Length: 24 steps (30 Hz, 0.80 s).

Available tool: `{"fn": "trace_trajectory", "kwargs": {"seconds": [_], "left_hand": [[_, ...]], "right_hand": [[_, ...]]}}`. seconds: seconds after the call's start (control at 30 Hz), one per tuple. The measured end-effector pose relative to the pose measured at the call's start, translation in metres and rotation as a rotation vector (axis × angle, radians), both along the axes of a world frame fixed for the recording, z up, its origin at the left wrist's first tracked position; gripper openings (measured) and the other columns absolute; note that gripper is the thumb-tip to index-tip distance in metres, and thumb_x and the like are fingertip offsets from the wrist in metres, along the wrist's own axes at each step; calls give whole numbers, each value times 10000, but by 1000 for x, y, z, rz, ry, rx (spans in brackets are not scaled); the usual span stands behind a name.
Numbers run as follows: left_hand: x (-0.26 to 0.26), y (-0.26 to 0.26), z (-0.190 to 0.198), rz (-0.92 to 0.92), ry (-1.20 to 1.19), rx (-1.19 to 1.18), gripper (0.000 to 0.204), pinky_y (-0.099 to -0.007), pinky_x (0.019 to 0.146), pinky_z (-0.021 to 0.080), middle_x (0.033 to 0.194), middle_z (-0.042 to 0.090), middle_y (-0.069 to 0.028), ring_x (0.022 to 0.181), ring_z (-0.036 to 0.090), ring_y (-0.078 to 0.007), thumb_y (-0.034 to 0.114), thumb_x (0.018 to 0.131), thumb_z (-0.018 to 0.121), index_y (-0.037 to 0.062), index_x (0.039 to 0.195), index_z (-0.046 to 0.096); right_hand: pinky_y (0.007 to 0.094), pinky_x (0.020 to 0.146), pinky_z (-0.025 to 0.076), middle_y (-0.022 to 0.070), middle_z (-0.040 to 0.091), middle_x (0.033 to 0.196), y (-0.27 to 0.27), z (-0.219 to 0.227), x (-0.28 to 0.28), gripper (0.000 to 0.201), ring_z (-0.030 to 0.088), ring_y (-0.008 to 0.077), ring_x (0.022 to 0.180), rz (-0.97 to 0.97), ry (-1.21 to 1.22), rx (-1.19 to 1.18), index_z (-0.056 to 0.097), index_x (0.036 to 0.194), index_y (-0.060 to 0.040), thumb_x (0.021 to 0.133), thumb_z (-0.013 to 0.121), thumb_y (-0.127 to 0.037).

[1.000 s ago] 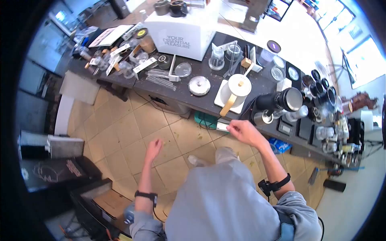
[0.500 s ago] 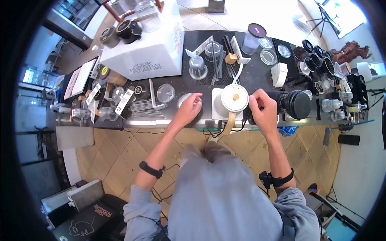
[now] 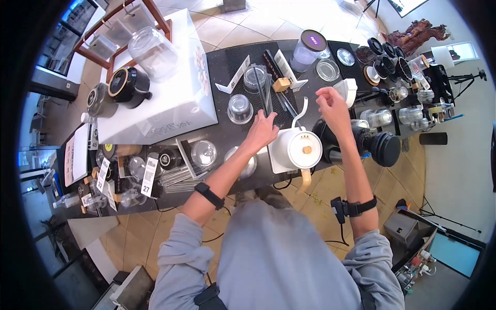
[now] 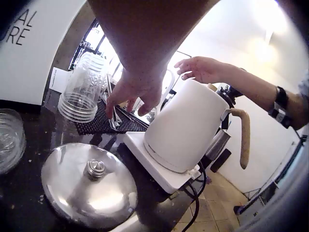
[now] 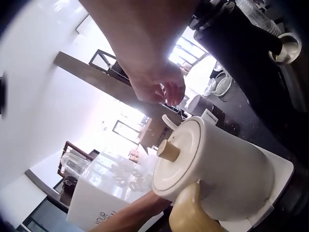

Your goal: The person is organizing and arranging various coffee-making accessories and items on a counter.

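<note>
My left hand (image 3: 262, 129) reaches over the table beside the white gooseneck kettle (image 3: 297, 150), its fingers spread and pointing down. Its fingertips are right at the near ends of several long thin metal sticks (image 3: 267, 98) lying on a black textured mat (image 4: 94, 126). Stacked clear cups (image 4: 83, 89) stand upside down just left of those fingers. My right hand (image 3: 333, 109) hovers beyond the kettle on the right, fingers loosely curled with nothing in them. The kettle sits on a white base (image 4: 154, 169), its wooden-knobbed lid on and its tan handle toward me.
A round metal lid (image 4: 89, 186) lies left of the kettle base. The black grinder-like machine (image 3: 369, 139) stands right of the kettle. A large white box (image 3: 155, 111) bearing jars fills the back left. Glassware, number cards (image 3: 149, 177) and a purple-lidded canister (image 3: 308, 49) crowd the table.
Both hands have come up from below the table edge and moved forward over it. The left hand has reached past the metal lid to the thin sticks. The view has shifted too.
</note>
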State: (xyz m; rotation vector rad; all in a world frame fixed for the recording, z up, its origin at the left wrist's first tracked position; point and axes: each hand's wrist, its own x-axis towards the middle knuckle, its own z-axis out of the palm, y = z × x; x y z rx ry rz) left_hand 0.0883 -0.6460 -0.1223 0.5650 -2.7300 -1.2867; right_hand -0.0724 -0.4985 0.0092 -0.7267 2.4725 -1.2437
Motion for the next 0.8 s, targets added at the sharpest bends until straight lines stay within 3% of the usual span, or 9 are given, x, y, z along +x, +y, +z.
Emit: {"fn": "trace_trajectory", "kwargs": {"seconds": [0.17,0.2,0.23,0.33,0.4,0.53,0.6,0.73,0.8], "left_hand": [[-13,-3,-7,6,-27,-54,508,-496,1040,412,1307,421,-368,1198,472,-505,151,856,590,36,1345,515],[-15,-4,-9,0,-30,-52,508,-496,1040,412,1307,421,-368,1198,472,-505,151,856,590,36,1345,515],[-16,-4,-11,6,-10,-44,498,-491,1029,420,1298,425,-361,1180,480,-497,143,851,591,16,1329,529],[-17,-5,-14,21,6,-31,476,-479,1012,430,1284,432,-340,1160,493,-480,129,846,592,-32,1292,552],[-18,-6,-16,30,1,-28,464,-473,1007,432,1278,434,-327,1156,497,-473,123,846,592,-59,1271,561],[-20,-7,-15,34,-23,17,449,-454,989,439,1264,438,-289,1148,510,-446,117,857,587,-101,1249,561],[-22,-7,-15,31,-34,34,445,-447,983,442,1263,438,-280,1141,516,-439,115,860,586,-105,1246,561],[-23,-5,-23,-15,-17,96,454,-434,973,447,1239,464,-267,1095,550,-425,116,864,590,-108,1257,554],[-22,-4,-23,-46,-6,118,458,-433,965,452,1229,475,-262,1067,567,-420,118,864,591,-100,1265,553]], "right_hand": [[341,714,513,91,676,850,-23,-44,-27,237,645,205,727,120,-67,102,657,1108,-77,886,576,-91],[334,770,514,110,659,1020,-27,-50,-33,310,647,205,808,196,-106,130,649,1181,-105,882,574,-71],[334,770,514,110,659,1020,-28,-57,-36,310,647,205,808,192,-112,131,649,1181,-105,882,574,-71],[326,828,510,126,584,1206,-35,-81,-48,390,638,201,886,328,-182,78,625,1244,-125,870,572,-26],[334,873,505,140,488,1362,-36,-100,-57,515,624,240,935,484,-114,45,586,1312,-150,834,554,41],[338,920,488,134,428,1454,-42,-117,-58,586,594,236,1096,526,48,77,522,1396,-163,857,510,66],[409,983,471,169,397,1483,-50,-118,-55,742,561,384,1183,569,151,94,483,1423,-215,764,495,126],[427,993,471,171,373,1496,-59,-121,-56,773,533,405,1227,589,201,118,458,1439,-232,764,484,144],[415,1060,448,171,300,1547,-62,-123,-59,835,462,404,1309,619,151,214,371,1493,-279,790,523,145]]}}
